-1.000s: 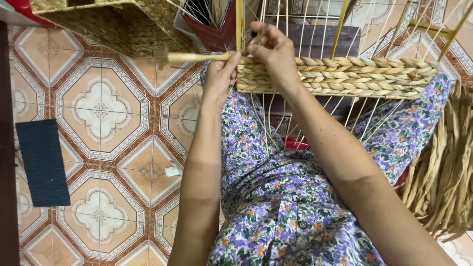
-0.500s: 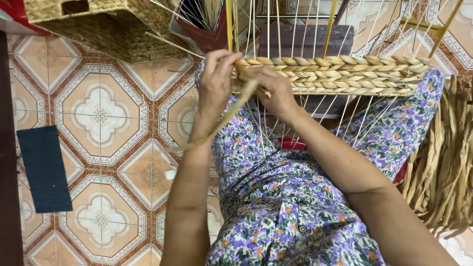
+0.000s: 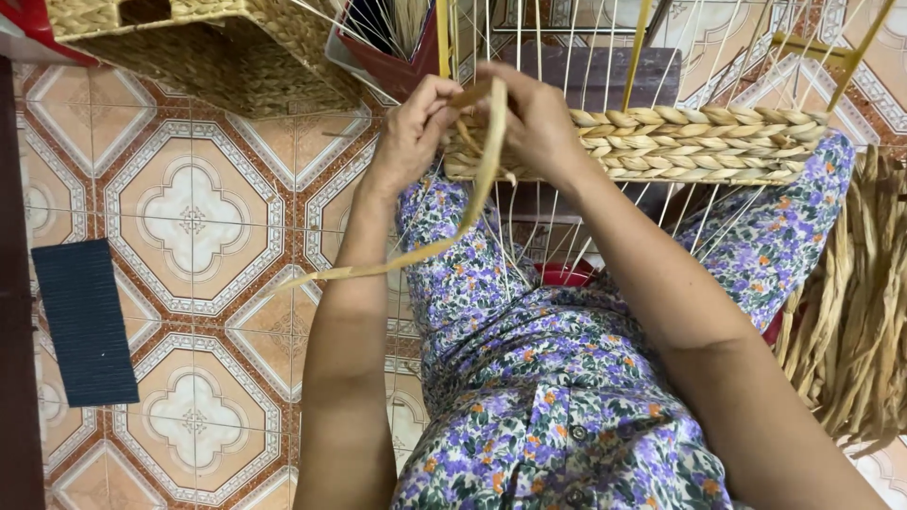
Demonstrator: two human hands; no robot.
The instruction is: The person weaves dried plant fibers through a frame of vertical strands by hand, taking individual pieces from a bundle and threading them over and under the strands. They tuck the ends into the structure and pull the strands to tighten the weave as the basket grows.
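- While only a few braided rows run across the wire frame (image 3: pixel 661 57), the woven band (image 3: pixel 699 142) looks like an early stretch of the work: the bare wires above and below it are still unfilled, so most of the weaving seems left to do.
- The band sits at about 1 o'clock in the view, over the person's lap; its rows are thick, pale straw plaits, tight and even.
- A loose flat strip (image 3: pixel 472 203) leaves the band's left end and trails down toward 8 o'clock.
- The left hand (image 3: pixel 413 132) has its fingers pinched on the strip's top; the right hand (image 3: pixel 539 123) is clenched over the band's left end, touching the strip.
- At 3 o'clock lies a bundle of dry fibre (image 3: pixel 855 331); at 11 o'clock a woven basket (image 3: pixel 227 57) on the tiled floor (image 3: pixel 189 217); at 9 o'clock a dark mat (image 3: pixel 83 321).
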